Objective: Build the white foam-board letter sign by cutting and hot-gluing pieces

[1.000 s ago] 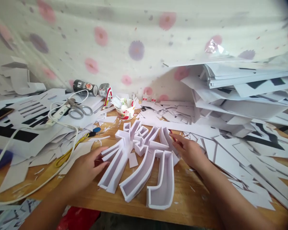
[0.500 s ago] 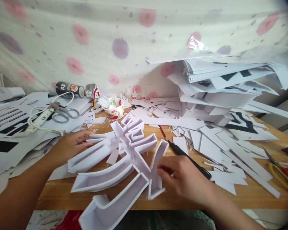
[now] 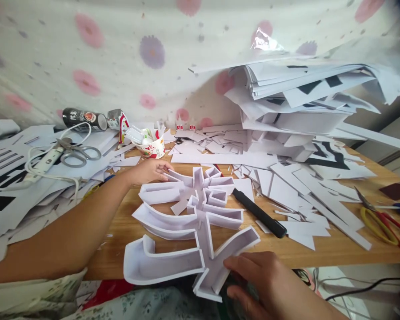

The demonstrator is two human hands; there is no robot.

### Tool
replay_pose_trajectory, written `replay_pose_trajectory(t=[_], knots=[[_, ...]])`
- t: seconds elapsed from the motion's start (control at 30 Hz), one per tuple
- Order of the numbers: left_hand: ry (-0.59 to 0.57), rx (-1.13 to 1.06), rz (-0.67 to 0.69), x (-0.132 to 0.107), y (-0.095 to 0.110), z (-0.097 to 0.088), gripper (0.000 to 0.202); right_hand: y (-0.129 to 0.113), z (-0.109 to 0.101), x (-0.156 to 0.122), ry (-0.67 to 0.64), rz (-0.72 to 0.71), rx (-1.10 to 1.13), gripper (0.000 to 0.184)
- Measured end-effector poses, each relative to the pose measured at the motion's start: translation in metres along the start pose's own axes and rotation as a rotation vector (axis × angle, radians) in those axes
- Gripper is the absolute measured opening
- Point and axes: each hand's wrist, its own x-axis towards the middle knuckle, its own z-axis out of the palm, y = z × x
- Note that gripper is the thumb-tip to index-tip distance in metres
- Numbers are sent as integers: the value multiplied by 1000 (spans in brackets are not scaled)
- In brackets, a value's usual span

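A large white hollow foam-board character (image 3: 205,233), made of thin upright walls with open tops, lies partly on the table, its near end jutting past the front edge. My right hand (image 3: 260,278) pinches a wall at its near right stroke, thumb and fingers on either side. At the far left stroke, my left hand (image 3: 150,171) has its fingers closed around the end; some fingertips are hidden by the wall. Under the character a small white scrap (image 3: 179,206) shows. Just right of it lies a black pen-shaped tool (image 3: 260,213).
Scissors (image 3: 76,153) and a white corded tool (image 3: 46,162) rest on printed sheets at left. A paper cup (image 3: 153,149) holds white sticks. Foam-board strips (image 3: 333,209) and a tall sheet stack (image 3: 296,111) fill the right, with red-and-yellow-handled pliers (image 3: 380,224) nearby.
The character has turned and shifted right and toward me. My left hand has moved right and away to its far end; my right hand has come nearer with the near stroke.
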Motion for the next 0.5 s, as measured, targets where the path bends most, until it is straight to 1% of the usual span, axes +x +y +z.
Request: replay_pose_trajectory(t=[0.07, 0.13, 0.17, 0.2, 0.23, 0.27, 0.3, 0.37, 0.43, 0.5], knots=[[-8, -29, 21, 2, -1, -2, 42, 5, -11, -3, 46, -80, -7, 15], [43, -81, 63, -1, -5, -6, 43, 20, -23, -4, 190, -103, -21, 13], [94, -114, 92, -5, -7, -9, 43, 31, -28, -3, 286, -75, -48, 13], [152, -144, 122, -9, -9, -12, 42, 44, -32, -2, 404, -23, -97, 13], [204, -163, 148, -14, -11, -15, 41, 58, -35, 0, 483, 53, -175, 13], [243, -172, 167, -18, -13, -17, 39, 72, -37, 3, 499, 117, -267, 16], [268, -172, 180, -21, -14, -18, 37, 84, -37, 6, 486, 175, -354, 19], [282, -161, 188, -24, -16, -18, 35, 102, -34, 12, 389, 267, -467, 29], [276, -154, 183, -23, -16, -14, 34, 110, -28, 17, 316, 329, -514, 36], [251, -141, 169, -20, -15, -9, 34, 112, -22, 21, 280, 370, -534, 37]])
